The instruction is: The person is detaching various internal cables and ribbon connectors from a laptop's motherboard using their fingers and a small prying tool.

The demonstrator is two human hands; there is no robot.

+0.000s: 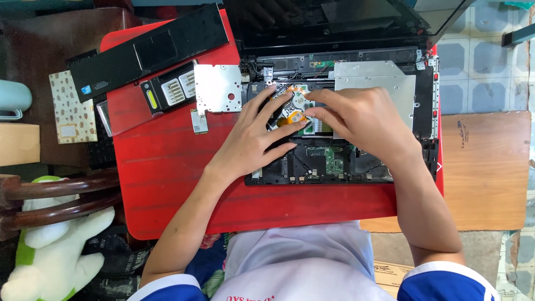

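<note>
**A:** So where are the hands at right now?

**B:** Both are down inside the opened laptop (340,134), which sits at the right edge of the red table (167,167). The left hand (253,139) is spread fairly wide, fingers fanned over the middle of the chassis, tips resting on a small part (294,108) with orange and silver bits. The right hand (362,120) comes in from the other side, fingers close together, tips touching that same part. Can't tell if either one is really gripping it or just pressing on it.

**A:** And the part itself?

**B:** Middle of the laptop base, just left of the silver drive (384,83) in the top right of the chassis. A green board (334,161) shows below the hands, near the front edge.

**A:** What's lying around?

**B:** The black palmrest (150,50) lies tilted across the table's top left corner, hanging partly off the edge. Just below it is a black cover (167,92) with vents, and next to that a silver plate (217,88), touching the laptop's left side. A little card (199,121) sits right under the plate. The screen (329,22) is folded back past the far edge.

**A:** Off the table?

**B:** A patterned notebook (69,108) to the left, and a white and green plush (50,251) by the lower left corner.
</note>
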